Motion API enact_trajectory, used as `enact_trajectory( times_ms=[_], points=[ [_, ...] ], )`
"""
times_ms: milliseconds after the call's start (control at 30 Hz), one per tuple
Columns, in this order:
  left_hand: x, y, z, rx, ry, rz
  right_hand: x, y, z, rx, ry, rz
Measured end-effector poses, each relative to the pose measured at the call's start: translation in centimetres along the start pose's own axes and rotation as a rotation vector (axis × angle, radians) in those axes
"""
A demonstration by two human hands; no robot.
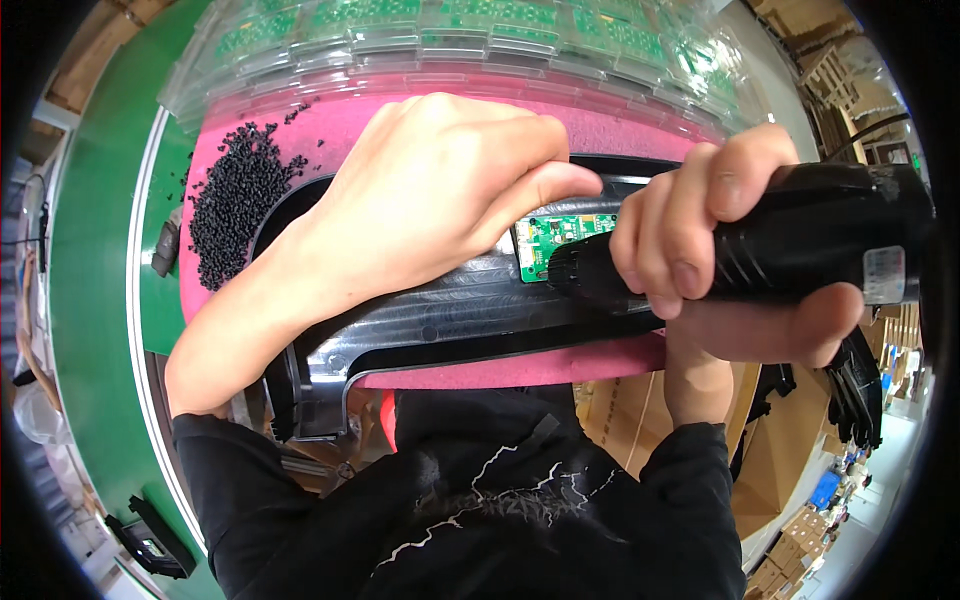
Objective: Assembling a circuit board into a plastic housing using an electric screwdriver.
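A long black plastic housing (430, 310) lies across the pink mat, its hollow side up. Inside it sits a green circuit board (540, 235) with white connectors along its left end. My right hand (700, 220) wraps round a black electric screwdriver (790, 235), whose ribbed nose points left and covers part of the board; its bit is hidden. Just above the board's left end, my left hand (450, 185) is closed, thumb against the curled forefinger. Whatever those fingers may pinch is out of sight.
Small black screws (240, 195) lie heaped on the pink mat (600, 366) to the left. Clear plastic trays (480, 45) with green boards stand along the far side. Cardboard boxes (630, 420) are below the near right edge. A black part (150, 537) lies at lower left.
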State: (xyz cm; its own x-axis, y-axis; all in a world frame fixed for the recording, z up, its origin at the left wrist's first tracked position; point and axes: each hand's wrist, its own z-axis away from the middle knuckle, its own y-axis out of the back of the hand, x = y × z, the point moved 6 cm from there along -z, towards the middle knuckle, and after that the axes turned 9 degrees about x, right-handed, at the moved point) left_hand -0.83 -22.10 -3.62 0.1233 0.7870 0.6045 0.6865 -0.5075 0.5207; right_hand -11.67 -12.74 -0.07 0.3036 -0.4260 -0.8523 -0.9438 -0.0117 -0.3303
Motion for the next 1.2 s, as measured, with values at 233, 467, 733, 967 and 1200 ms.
enact_trajectory(
  times_ms=[233,467,733,967,1200],
  points=[
    [-0.1,0.7,0.6,0.077,0.073,-0.053,1.1,-1.5,-0.8,-0.067,0.018,0.024],
    [-0.7,1.3,1.4,0.040,0.070,-0.061,2.5,-3.5,-1.2,0.294,-0.155,0.242],
    [-1.6,1.0,1.9,-0.001,0.055,-0.071,3.2,-4.4,-0.8,0.238,-0.156,0.242],
    [-2.1,-0.2,2.3,-0.258,0.032,-0.106,0.6,-3.0,-0.7,0.139,0.190,0.073],
    [-1.2,-1.1,1.7,-0.233,-0.091,0.195,-2.2,-1.3,0.0,0.266,0.372,0.008]
  ],
)
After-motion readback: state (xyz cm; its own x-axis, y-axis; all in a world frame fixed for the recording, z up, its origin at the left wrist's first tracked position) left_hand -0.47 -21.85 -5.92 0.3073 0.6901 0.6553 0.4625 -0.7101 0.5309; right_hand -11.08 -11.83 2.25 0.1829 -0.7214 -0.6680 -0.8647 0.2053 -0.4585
